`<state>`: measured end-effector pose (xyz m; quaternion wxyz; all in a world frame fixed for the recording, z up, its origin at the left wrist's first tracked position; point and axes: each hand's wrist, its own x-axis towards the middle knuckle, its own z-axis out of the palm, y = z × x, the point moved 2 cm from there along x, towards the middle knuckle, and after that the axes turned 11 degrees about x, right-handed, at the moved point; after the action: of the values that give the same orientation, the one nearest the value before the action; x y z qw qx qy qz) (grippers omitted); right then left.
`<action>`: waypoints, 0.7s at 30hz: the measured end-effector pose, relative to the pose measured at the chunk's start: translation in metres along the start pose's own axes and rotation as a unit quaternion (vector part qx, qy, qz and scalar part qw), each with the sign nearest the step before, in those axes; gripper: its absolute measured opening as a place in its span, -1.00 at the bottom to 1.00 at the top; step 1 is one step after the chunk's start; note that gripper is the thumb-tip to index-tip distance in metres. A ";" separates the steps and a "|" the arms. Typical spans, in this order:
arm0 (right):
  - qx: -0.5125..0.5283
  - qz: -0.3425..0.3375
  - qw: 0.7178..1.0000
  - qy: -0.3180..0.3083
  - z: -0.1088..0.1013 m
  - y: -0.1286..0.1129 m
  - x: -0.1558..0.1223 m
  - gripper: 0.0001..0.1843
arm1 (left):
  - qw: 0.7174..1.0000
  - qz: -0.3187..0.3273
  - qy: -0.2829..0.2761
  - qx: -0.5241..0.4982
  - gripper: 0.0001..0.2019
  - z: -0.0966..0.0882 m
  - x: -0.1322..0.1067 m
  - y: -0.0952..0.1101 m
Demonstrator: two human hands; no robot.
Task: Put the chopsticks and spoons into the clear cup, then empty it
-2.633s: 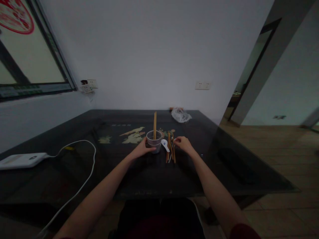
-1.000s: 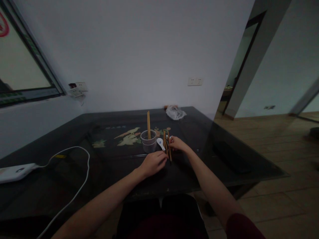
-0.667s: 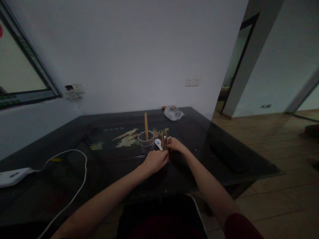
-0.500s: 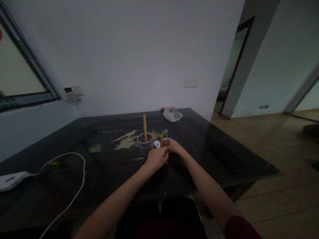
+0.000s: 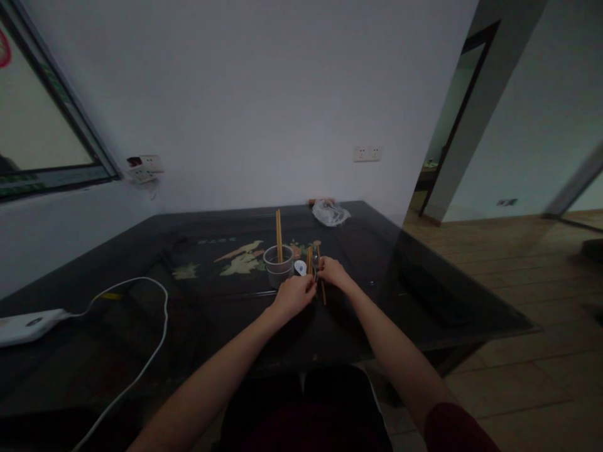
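A clear plastic cup [image 5: 277, 267] stands on the dark glass table [image 5: 141, 326] with a pair of wooden chopsticks [image 5: 279, 227] upright in it. Just right of the cup lie a white spoon [image 5: 300, 267] and several more chopsticks [image 5: 321, 287]. My left hand [image 5: 293, 295] is closed in a pinch over the near ends of those lying chopsticks. My right hand [image 5: 333, 273] is closed too, fingers on the same bundle from the right side. The two hands nearly touch. What exactly each pinches is hard to make out in the dim light.
A white device [image 5: 26, 326] with a white cable [image 5: 151, 342] lies at the table's left. A crumpled plastic bag [image 5: 331, 213] sits at the far edge by the wall. Open floor and a doorway lie to the right.
My left hand let go of the cup, drew back, then moved right to the lying chopsticks beside my right hand. The view shifted slightly.
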<state>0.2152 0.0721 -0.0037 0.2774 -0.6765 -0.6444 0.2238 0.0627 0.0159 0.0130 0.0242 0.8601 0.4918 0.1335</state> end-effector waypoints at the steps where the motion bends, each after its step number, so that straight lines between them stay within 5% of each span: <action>1: 0.020 0.003 1.000 0.003 -0.003 0.001 0.001 -0.86 | 1.000 -0.002 0.004 -0.011 -0.79 0.001 0.001 -0.002; 5: 0.173 0.004 0.985 -0.019 -0.013 0.000 0.003 -0.85 | 0.998 -0.007 0.013 -0.067 -0.81 0.004 0.003 -0.008; 10: 0.358 -0.057 0.928 -0.083 -0.017 -0.019 -0.007 -0.83 | 0.992 -0.010 0.028 -0.127 -0.76 0.006 0.007 -0.012; 21: 0.437 -0.105 0.889 -0.083 -0.015 -0.034 -0.016 -0.76 | 0.945 -0.059 -0.016 -0.320 -0.74 0.010 0.013 -0.015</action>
<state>0.1986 0.0555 0.0289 0.5121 -0.3944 -0.5694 0.5080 0.0592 0.0357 0.0040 0.3139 0.7784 0.4728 0.2685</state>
